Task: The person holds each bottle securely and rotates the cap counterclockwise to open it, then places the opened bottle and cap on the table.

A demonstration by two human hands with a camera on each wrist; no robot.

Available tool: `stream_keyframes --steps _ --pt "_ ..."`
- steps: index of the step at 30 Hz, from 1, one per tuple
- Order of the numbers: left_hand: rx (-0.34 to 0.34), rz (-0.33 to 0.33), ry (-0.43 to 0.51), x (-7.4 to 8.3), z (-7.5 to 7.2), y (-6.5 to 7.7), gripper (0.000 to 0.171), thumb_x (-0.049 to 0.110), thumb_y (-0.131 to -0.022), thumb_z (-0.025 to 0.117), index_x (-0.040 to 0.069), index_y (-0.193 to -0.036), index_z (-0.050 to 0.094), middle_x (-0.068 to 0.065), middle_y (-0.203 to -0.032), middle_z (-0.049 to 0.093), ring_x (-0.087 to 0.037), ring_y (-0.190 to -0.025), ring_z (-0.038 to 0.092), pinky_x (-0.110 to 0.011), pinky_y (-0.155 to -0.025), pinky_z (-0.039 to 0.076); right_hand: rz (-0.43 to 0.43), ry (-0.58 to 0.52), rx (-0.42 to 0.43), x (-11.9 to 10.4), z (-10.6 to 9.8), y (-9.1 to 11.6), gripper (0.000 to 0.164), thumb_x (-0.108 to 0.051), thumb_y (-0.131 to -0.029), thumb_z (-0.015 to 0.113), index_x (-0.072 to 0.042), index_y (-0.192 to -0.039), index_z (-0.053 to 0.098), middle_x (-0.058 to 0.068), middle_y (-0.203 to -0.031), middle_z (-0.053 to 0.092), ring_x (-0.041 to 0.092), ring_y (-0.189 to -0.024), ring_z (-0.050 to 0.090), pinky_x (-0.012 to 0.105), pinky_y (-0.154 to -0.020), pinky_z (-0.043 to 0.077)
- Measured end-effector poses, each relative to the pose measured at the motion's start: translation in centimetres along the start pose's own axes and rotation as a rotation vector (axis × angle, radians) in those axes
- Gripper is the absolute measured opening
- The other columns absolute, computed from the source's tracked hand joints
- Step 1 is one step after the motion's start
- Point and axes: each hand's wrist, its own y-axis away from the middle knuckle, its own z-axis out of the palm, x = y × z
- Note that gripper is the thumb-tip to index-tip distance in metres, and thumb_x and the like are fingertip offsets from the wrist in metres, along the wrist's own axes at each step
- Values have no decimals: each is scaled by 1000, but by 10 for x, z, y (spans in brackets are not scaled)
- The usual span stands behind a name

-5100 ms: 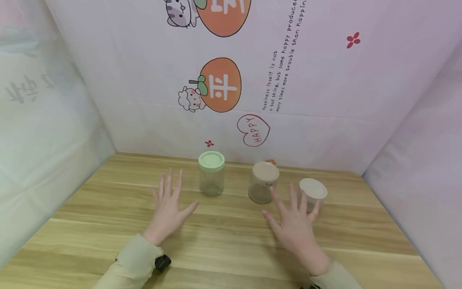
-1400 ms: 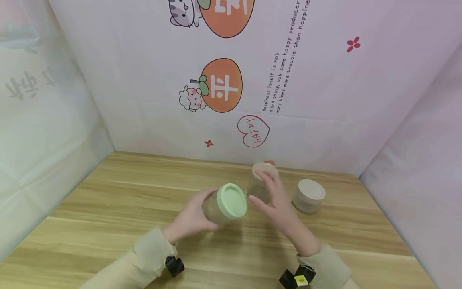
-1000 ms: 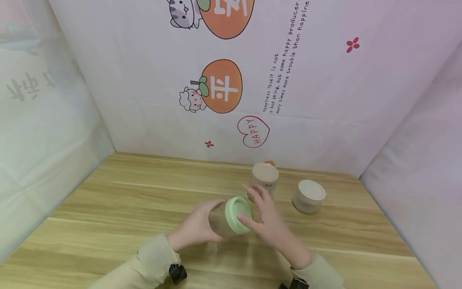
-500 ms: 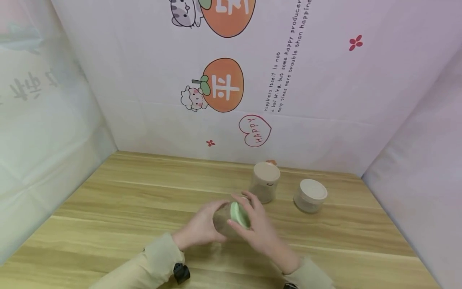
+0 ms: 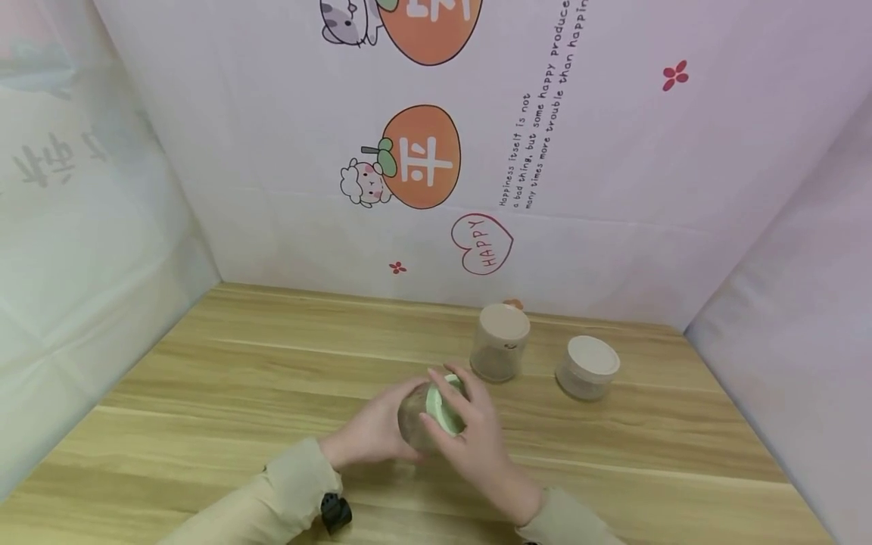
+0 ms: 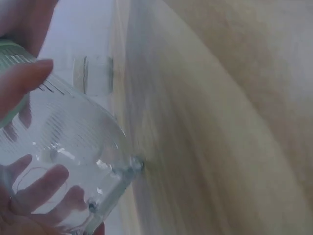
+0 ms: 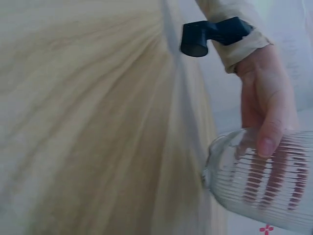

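Observation:
A clear ribbed glass jar point(image 5: 412, 418) with a pale green lid point(image 5: 441, 409) is tilted above the table, its lid toward the right. My left hand point(image 5: 373, 433) holds it round the body; in the left wrist view several of those fingers show through the glass point(image 6: 83, 127). The right hand point(image 5: 482, 446) grips the lid, thumb on the near side and fingers over the far side. The lid sits on the jar's mouth, partly hidden by that hand. In the right wrist view the left thumb lies along the jar's side point(image 7: 288, 205).
Behind the hands stands a clear jar point(image 5: 500, 344) with a whitish lid. A shorter white-lidded jar point(image 5: 587, 369) is to its right. The wooden table point(image 5: 238, 378) ends at a printed cloth backdrop point(image 5: 306, 250), with cloth also at both sides.
The green-lidded jar stood upright at the back; my left hand has picked it up, tilted it and brought it nearer. The right hand has come in from the right and taken hold of the lid.

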Motion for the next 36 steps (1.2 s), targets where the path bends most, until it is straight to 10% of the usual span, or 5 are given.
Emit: stream_keyframes --steps 23,30,36 --pt "17 -26 24 -4 -3 0 87 12 -55 89 20 -132 48 3 -120 58 -18 -106 53 -41 -88 47 -178 -110 -17 14 -2 -3 38 -29 -86 67 -5 -115 65 24 -123 54 36 -109 56 46 -85 53" --pt "-70 -47 32 -5 -7 0 97 14 -58 87 14 -142 38 -1 -133 52 -21 -114 52 -41 -93 47 -370 -129 -121 28 -6 -9 38 -35 -90 62 -9 -118 63 23 -127 52 36 -117 51 46 -94 49" --pt "-68 -48 48 -3 -8 1 96 14 -60 87 13 -142 37 -2 -131 52 -20 -111 52 -39 -90 48 -343 -135 -251 29 -17 -14 49 -41 -89 62 -12 -128 58 21 -134 47 34 -125 46 49 -98 46"
